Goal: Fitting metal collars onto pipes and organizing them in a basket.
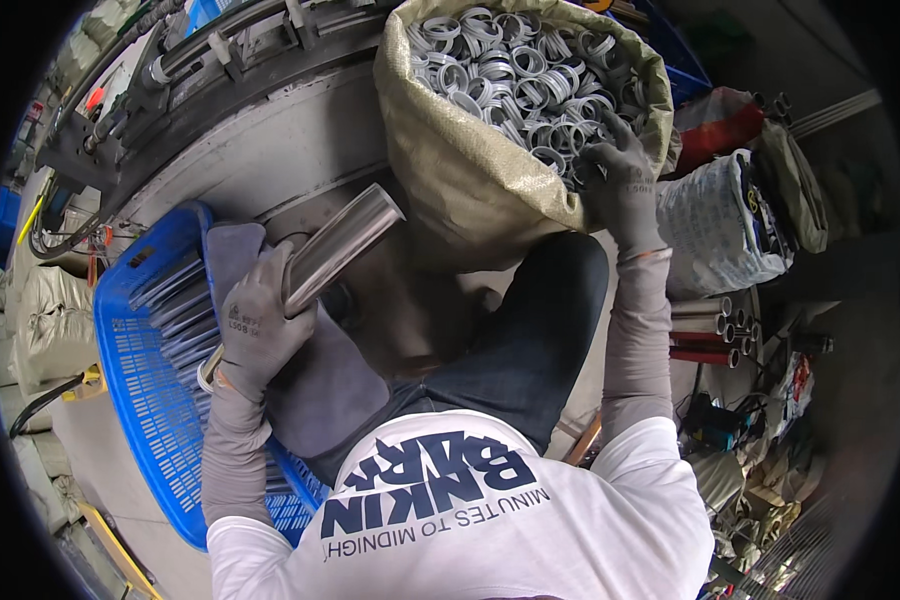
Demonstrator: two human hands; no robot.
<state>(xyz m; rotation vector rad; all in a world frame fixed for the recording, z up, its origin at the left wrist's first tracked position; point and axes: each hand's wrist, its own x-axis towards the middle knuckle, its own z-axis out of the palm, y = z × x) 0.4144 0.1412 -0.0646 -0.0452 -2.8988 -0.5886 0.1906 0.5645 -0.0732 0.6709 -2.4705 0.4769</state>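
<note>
left hand (258,322) gripping one steel tube (342,246), right hand (622,178) in one sack (470,190) of rings (515,70)

Floor (860,290), grey concrete, is carrying the following:

- One tan woven sack (470,190), standing open-mouthed just ahead of the person's knee and brimming with pale grey plastic rings (520,60).
- One blue slotted plastic crate (140,350), lying at the left and holding grey metal strips (175,300).
- One white printed sack (715,225), sitting right of the woven sack, a red bag (720,130) lying just behind it.
- Short metal tubes (705,335), some silver and some red, lying stacked side by side below the white sack.
- Mixed small clutter (760,480) and cables, lying scattered at the lower right; individual items are too small to tell.
</note>
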